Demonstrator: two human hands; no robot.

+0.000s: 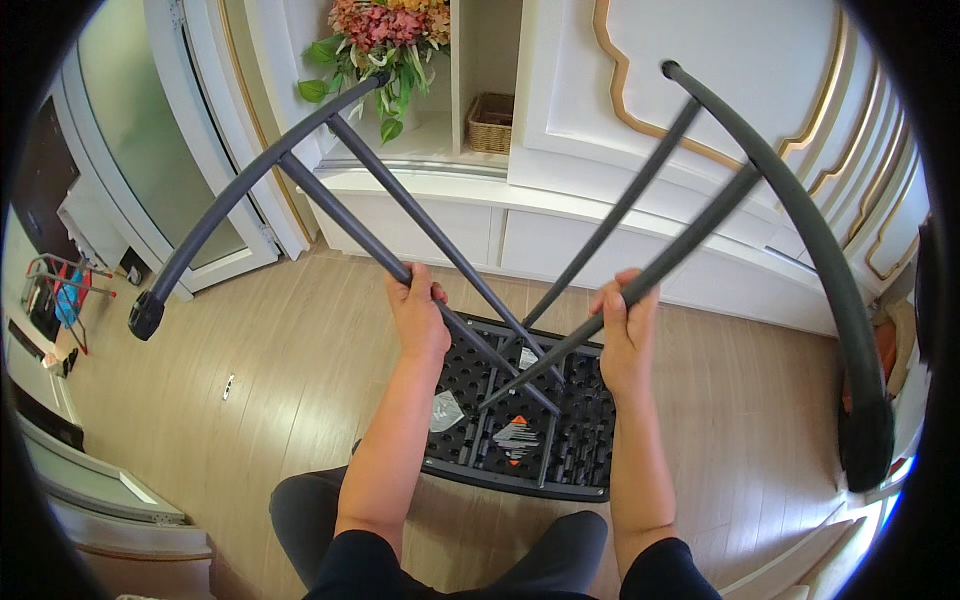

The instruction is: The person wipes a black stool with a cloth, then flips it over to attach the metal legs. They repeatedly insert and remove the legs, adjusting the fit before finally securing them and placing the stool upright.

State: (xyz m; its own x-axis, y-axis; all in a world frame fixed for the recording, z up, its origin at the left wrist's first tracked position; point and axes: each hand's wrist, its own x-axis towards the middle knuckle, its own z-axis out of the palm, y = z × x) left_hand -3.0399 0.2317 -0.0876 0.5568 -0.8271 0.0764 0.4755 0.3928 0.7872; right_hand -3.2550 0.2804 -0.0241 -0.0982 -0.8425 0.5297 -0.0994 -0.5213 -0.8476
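An upturned folding table lies in front of my knees, its black perforated top (590,440) underside up on the floor. Two pairs of grey tubes rise from it, crossing low down, and end in curved foot bars with black caps. My left hand (416,318) is closed round a tube of the left leg frame (345,215). Around a tube of the right leg frame (700,230), my right hand (628,335) is closed too. The frames spread wide apart. A label with orange corners (516,441) and a clear plastic piece (446,411) show on the underside.
Beyond the table runs a white cabinet (430,215) with gold-trimmed panels, a wicker basket (490,122) and a flower arrangement (390,45). A frosted door (150,140) stands at the left. On the wooden floor (290,350) lies a small white scrap (228,387).
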